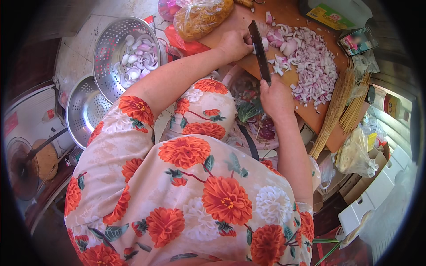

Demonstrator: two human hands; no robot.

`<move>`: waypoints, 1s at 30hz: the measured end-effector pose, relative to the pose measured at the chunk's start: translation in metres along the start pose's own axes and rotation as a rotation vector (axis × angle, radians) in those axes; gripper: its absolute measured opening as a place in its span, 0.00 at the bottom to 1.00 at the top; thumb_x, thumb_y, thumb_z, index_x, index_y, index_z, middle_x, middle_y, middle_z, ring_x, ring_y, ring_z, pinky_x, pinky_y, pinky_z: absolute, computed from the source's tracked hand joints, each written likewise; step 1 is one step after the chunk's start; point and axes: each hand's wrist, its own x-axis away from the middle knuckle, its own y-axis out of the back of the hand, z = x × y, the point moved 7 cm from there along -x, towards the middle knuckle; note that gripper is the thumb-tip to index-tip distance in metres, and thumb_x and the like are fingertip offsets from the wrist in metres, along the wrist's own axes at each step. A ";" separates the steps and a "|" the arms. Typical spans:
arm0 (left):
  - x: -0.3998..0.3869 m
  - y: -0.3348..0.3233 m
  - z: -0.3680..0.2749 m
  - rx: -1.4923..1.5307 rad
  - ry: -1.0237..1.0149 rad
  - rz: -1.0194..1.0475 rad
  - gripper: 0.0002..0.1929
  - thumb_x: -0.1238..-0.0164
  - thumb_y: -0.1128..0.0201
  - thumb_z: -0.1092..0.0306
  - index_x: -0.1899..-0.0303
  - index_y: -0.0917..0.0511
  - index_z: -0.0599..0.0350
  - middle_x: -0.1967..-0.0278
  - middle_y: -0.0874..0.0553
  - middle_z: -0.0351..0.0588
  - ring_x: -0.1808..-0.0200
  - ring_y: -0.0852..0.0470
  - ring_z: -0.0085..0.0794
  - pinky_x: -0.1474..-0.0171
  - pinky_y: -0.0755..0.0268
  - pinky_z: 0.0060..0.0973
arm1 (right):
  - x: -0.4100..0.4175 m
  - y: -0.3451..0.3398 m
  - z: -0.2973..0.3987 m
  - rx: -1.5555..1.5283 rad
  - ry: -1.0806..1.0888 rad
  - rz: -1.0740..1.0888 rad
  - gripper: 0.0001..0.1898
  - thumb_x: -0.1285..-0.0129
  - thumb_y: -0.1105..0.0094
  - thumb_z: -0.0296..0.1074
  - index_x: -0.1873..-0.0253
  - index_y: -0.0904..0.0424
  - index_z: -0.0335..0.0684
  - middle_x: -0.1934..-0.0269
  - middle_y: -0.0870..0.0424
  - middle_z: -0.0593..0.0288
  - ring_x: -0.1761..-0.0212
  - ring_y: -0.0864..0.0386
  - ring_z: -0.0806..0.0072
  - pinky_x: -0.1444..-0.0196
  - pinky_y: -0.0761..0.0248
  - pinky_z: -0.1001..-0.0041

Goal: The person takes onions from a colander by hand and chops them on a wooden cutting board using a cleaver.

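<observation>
My right hand (277, 96) is closed round the handle of a kitchen knife (260, 51), its broad dark blade pointing away over the orange-brown board (284, 68). My left hand (235, 45) lies at the board's near left edge, fingers curled beside the blade; a small pale onion piece (255, 49) shows at its fingertips, partly hidden. Just right of the blade is another onion piece (265, 44). Larger red onion chunks (289, 46) lie farther right, beside a big heap of chopped red onion (316, 66). Below the board, a pink basin (274, 143) holds onion skins and green leaves.
A steel colander (101, 63) with onion pieces stands at the left, overlapping a second colander (75, 116). A bag of orange-yellow rings (203, 20) sits at the board's far left. A straw whisk broom (332, 109), a phone (357, 41) and a plastic container (352, 11) line the right side.
</observation>
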 end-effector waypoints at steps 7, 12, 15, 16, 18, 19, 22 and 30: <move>0.003 0.001 -0.001 0.035 0.055 0.041 0.07 0.45 0.31 0.63 0.69 0.16 0.54 0.71 0.12 0.47 0.68 0.12 0.35 0.59 0.20 0.32 | 0.004 0.012 0.005 -0.085 0.034 -0.018 0.17 0.30 0.49 0.44 0.53 0.25 0.31 0.64 0.17 0.34 0.57 0.19 0.37 0.53 0.28 0.47; 0.002 0.000 -0.001 0.028 0.041 0.048 0.07 0.45 0.31 0.63 0.68 0.16 0.55 0.73 0.13 0.47 0.69 0.12 0.32 0.61 0.20 0.32 | 0.006 0.008 0.002 -0.100 0.035 -0.016 0.17 0.30 0.48 0.43 0.54 0.25 0.32 0.64 0.16 0.35 0.58 0.19 0.37 0.53 0.28 0.46; 0.003 -0.002 0.001 0.061 0.098 0.084 0.08 0.45 0.31 0.63 0.67 0.16 0.55 0.73 0.12 0.47 0.69 0.12 0.33 0.61 0.20 0.33 | 0.008 0.009 0.006 -0.112 0.017 0.026 0.17 0.30 0.48 0.43 0.53 0.25 0.32 0.63 0.17 0.35 0.57 0.19 0.37 0.52 0.28 0.47; 0.002 -0.001 0.000 0.038 0.079 0.069 0.08 0.45 0.31 0.62 0.67 0.16 0.55 0.73 0.12 0.47 0.69 0.12 0.33 0.61 0.20 0.33 | 0.008 0.009 0.008 -0.085 0.010 0.038 0.17 0.30 0.48 0.43 0.52 0.25 0.32 0.62 0.17 0.34 0.55 0.19 0.37 0.51 0.28 0.47; 0.002 0.000 -0.002 0.016 0.061 0.056 0.09 0.46 0.31 0.62 0.67 0.16 0.55 0.72 0.12 0.47 0.69 0.12 0.34 0.60 0.20 0.33 | 0.008 0.009 0.007 -0.058 0.001 0.051 0.18 0.30 0.48 0.43 0.51 0.25 0.31 0.61 0.17 0.33 0.54 0.19 0.38 0.50 0.28 0.47; 0.003 0.001 -0.005 0.000 0.061 0.063 0.09 0.46 0.30 0.61 0.67 0.16 0.55 0.72 0.12 0.48 0.69 0.12 0.34 0.60 0.20 0.33 | 0.008 0.009 0.007 -0.042 -0.004 0.054 0.18 0.29 0.49 0.43 0.51 0.25 0.30 0.60 0.17 0.33 0.53 0.19 0.38 0.49 0.28 0.48; 0.003 0.000 -0.005 -0.013 0.067 0.064 0.10 0.47 0.29 0.61 0.67 0.16 0.54 0.71 0.12 0.48 0.68 0.12 0.35 0.60 0.20 0.34 | 0.007 0.011 0.007 -0.013 -0.003 0.057 0.19 0.29 0.49 0.43 0.50 0.25 0.29 0.60 0.17 0.33 0.53 0.19 0.39 0.48 0.28 0.48; 0.002 -0.003 -0.005 -0.085 -0.071 0.020 0.10 0.48 0.29 0.62 0.67 0.16 0.55 0.70 0.12 0.49 0.67 0.13 0.39 0.58 0.20 0.35 | 0.000 0.002 0.008 0.042 -0.005 0.085 0.19 0.29 0.50 0.42 0.50 0.26 0.28 0.60 0.17 0.34 0.53 0.19 0.39 0.48 0.29 0.48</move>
